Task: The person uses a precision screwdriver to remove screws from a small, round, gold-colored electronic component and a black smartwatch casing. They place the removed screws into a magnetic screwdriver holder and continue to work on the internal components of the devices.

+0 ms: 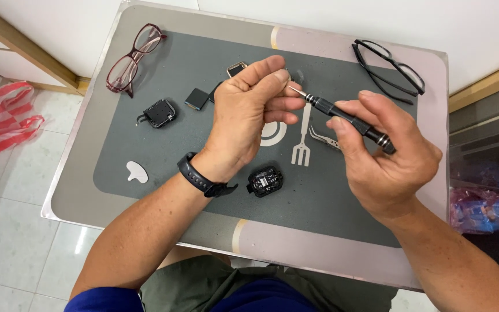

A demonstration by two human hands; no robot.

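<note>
My right hand (385,153) grips a small black precision screwdriver (342,117), its metal tip pointing left at my left hand. My left hand (248,110) hovers above the grey mat (163,156) with thumb and forefinger pinched together at the tip; whether something tiny sits between them cannot be seen. A dark band circles my left wrist (200,178). Below the hands lies an opened black watch body (265,181). Metal tweezers (323,138) rest on the mat under the screwdriver.
Another black watch case (159,112), a small square part (196,99) and a framed screen piece (236,69) lie at the mat's upper left. Red glasses (131,58), black glasses (391,66), a white pick (137,171). A striped bag (1,118) sits on the floor.
</note>
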